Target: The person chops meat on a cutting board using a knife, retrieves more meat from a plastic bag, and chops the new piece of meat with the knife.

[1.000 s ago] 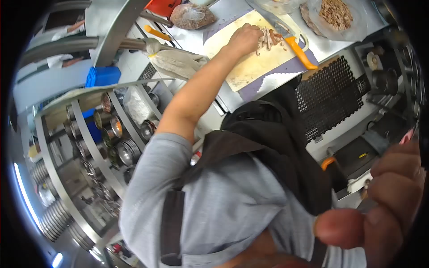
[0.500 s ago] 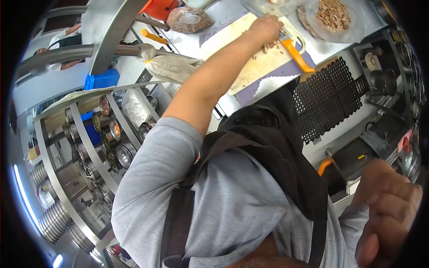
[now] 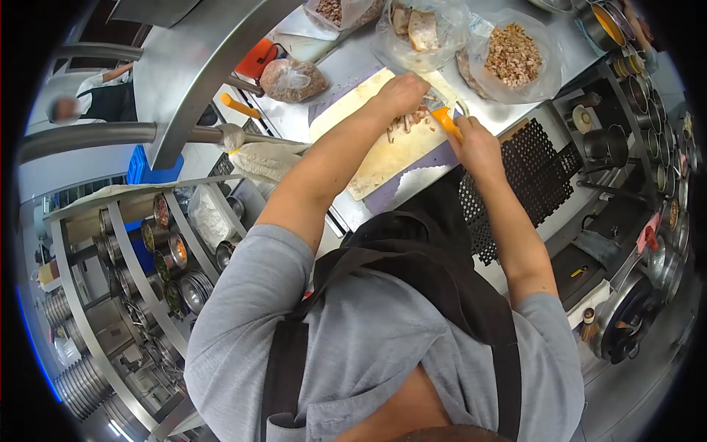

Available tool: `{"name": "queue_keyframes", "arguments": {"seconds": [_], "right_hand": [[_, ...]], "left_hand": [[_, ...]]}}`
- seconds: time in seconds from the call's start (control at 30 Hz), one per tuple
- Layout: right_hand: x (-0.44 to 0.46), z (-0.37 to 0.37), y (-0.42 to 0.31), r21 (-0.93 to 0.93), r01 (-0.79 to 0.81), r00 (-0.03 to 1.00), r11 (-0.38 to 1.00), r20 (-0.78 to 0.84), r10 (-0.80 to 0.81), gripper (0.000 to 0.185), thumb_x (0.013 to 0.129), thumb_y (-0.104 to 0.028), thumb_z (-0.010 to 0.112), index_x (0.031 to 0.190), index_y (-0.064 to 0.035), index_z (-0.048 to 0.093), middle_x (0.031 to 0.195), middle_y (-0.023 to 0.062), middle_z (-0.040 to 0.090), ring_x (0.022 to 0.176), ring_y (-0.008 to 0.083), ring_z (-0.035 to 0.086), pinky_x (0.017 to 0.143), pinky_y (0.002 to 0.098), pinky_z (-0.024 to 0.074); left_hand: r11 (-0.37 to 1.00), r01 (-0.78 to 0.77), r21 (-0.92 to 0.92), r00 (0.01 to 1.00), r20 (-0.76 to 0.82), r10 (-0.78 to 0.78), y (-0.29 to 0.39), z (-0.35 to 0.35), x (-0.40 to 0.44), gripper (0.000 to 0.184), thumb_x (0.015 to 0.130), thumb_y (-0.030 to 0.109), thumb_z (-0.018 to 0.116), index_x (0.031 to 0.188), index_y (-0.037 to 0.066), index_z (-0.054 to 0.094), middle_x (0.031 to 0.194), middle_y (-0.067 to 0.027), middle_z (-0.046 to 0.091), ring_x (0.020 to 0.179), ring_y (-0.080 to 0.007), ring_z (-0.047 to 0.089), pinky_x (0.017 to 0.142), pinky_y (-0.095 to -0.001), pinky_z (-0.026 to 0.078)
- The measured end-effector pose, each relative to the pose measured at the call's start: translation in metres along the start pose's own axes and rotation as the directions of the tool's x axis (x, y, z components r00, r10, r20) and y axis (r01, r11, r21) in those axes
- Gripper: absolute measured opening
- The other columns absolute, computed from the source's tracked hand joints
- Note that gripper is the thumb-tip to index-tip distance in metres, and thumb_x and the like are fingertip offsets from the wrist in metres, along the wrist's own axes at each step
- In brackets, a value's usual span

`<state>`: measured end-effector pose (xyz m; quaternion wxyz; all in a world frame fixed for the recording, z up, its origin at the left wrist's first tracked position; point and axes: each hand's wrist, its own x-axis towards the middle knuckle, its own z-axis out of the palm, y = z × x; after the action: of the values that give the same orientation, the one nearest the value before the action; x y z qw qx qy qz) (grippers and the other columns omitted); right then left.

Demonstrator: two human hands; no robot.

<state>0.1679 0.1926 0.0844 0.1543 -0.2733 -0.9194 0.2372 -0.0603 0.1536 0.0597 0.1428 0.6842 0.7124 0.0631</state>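
My right hand is wrapped round the orange handle of a broad-bladed knife. Its blade reaches over the cutting board, close to my left hand. On the far part of the board my left hand is closed, fingers curled down over strips of meat; its fingertips are partly hidden. Small cut bits lie around the strips. A purple cloth shows under the pale board.
Beyond the board are a bag of diced meat and a bag with larger meat slabs. Left stand another filled bag and an orange container. A shelf rack is at lower left; a co-worker stands far left.
My right hand came from near the camera at lower right to the board and took hold of the knife lying there. The left hand stays at the meat; the view shifted.
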Motion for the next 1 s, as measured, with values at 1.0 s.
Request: {"name": "queue_keyframes", "arguments": {"seconds": [1.0], "right_hand": [[-0.063, 0.028, 0.024, 0.348, -0.474, 0.872, 0.809, 0.313, 0.376, 0.053, 0.088, -0.030, 0.065, 0.136, -0.0141, 0.050, 0.095, 0.0251, 0.067, 0.091, 0.0423, 0.066, 0.081, 0.0451, 0.0506]], "left_hand": [[0.986, -0.158, -0.058, 0.953, 0.251, 0.168, -0.028, -0.014, -0.087, 0.064, 0.074, 0.026, 0.072, 0.133, 0.009, 0.052, 0.145, -0.0114, 0.042, 0.137, -0.0310, 0.036, 0.109, -0.0467, 0.034]]}}
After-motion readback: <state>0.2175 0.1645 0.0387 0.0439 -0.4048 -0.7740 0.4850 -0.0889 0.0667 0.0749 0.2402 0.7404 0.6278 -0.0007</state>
